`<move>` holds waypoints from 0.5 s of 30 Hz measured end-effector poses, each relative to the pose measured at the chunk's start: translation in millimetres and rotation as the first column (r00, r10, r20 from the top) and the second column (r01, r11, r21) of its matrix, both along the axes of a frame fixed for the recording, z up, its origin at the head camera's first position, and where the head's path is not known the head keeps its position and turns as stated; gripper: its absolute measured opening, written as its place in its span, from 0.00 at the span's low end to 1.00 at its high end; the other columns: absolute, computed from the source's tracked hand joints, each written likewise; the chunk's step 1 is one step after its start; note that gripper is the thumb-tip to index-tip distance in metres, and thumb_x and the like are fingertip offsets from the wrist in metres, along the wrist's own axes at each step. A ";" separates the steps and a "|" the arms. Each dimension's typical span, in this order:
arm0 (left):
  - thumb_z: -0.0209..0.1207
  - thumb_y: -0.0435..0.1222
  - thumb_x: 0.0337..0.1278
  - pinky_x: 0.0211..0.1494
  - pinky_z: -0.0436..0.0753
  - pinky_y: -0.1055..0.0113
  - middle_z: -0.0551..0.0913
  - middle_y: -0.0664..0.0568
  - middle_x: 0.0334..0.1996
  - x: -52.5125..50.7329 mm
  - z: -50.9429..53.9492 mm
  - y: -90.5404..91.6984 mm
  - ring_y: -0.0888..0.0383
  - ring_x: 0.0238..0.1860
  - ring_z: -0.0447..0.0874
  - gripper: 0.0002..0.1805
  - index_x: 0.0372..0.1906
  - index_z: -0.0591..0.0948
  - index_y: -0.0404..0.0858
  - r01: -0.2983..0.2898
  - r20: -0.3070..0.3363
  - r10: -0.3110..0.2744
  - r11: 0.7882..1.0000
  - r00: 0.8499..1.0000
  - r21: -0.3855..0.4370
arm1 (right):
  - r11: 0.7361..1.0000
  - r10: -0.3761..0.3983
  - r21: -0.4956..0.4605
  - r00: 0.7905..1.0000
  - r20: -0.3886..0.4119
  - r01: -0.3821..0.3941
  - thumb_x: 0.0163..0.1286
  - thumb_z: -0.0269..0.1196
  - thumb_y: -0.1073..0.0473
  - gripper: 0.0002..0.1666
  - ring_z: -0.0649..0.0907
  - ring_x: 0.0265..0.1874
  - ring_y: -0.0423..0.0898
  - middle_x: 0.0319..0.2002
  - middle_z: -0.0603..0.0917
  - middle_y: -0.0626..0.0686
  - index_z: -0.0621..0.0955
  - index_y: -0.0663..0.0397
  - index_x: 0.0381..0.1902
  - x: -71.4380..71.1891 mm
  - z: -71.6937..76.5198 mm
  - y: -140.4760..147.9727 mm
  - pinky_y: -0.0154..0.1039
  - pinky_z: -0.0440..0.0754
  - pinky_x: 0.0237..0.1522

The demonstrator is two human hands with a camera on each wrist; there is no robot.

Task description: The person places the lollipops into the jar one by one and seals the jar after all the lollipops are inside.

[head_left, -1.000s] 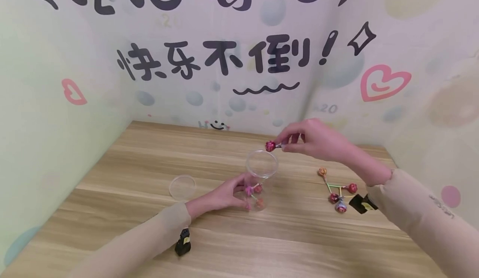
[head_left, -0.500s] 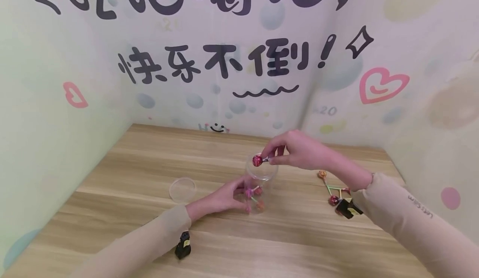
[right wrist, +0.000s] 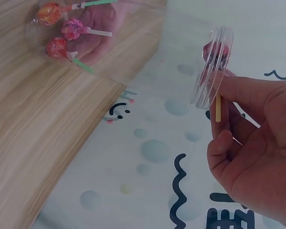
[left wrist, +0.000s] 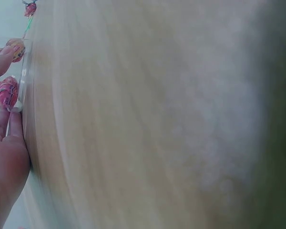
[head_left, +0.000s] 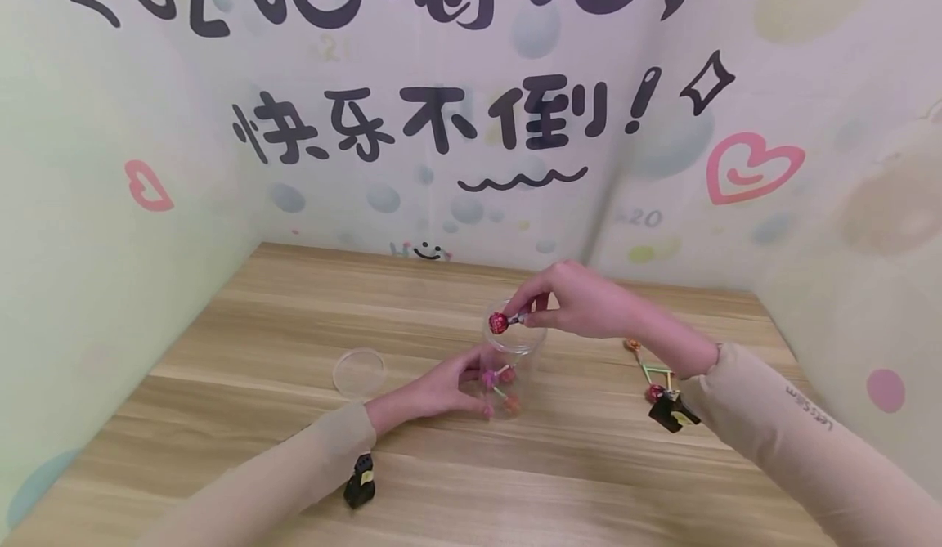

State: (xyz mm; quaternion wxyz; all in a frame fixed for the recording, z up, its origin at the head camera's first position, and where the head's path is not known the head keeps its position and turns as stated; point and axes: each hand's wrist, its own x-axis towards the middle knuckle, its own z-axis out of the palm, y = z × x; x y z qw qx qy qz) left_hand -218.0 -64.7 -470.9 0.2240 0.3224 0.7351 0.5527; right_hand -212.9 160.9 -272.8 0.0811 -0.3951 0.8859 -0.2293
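Note:
My left hand (head_left: 437, 387) grips a clear plastic jar (head_left: 531, 375) standing upright on the table, thumb and fingers on opposite sides of its lower part. Wrapped lollipops lie inside; the right wrist view shows an orange lollipop (right wrist: 50, 13), a pink lollipop (right wrist: 73, 29) and a red lollipop (right wrist: 57, 47). Above, my right hand (head_left: 589, 302) pinches another red lollipop (head_left: 499, 323) by its stick close to the head. That head is over the jar's round mouth. In the left wrist view only part of my left hand (left wrist: 9, 162) shows, at the edge.
A clear round lid (head_left: 359, 373) lies on the table left of the jar. To the right are several loose lollipops (head_left: 653, 393), partly hidden by my right sleeve and black wrist camera (head_left: 673, 413). A printed wall sheet (head_left: 353, 220) stands behind the wooden table (head_left: 294, 310).
My right hand has moved left and down with the red lollipop, from beyond the jar's rim to over its mouth. My left hand and the jar have stayed put.

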 end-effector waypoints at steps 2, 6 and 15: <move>0.72 0.29 0.48 0.70 0.72 0.69 0.78 0.50 0.64 0.1 -0.6 0.1 0.53 0.67 0.75 0.42 0.69 0.66 0.46 0.007 0.000 -0.007 1.000 1.000 0.011 | 1.000 0.005 -0.005 1.000 -0.004 -0.005 0.63 0.67 0.67 0.12 0.83 0.31 0.34 0.41 0.90 0.46 0.88 0.49 0.43 0.5 -0.8 -0.5 0.30 0.82 0.36; 0.72 0.28 0.48 0.69 0.72 0.72 0.80 0.49 0.62 0.3 -1.2 0.3 0.53 0.66 0.75 0.41 0.69 0.67 0.46 0.017 -0.005 -0.016 0.999 1.000 0.030 | 1.000 0.011 -0.007 1.000 -0.003 -0.011 0.63 0.67 0.68 0.12 0.83 0.32 0.34 0.41 0.90 0.46 0.88 0.50 0.43 1.0 -1.1 -1.0 0.30 0.83 0.36; 0.72 0.30 0.49 0.71 0.73 0.67 0.80 0.50 0.62 0.1 -0.8 -0.2 0.53 0.67 0.75 0.42 0.69 0.66 0.48 0.011 -0.004 -0.011 1.000 1.000 0.014 | 1.000 0.016 0.013 1.000 -0.002 -0.015 0.63 0.66 0.68 0.13 0.84 0.32 0.37 0.42 0.90 0.47 0.88 0.50 0.43 0.5 0.6 -2.5 0.30 0.84 0.36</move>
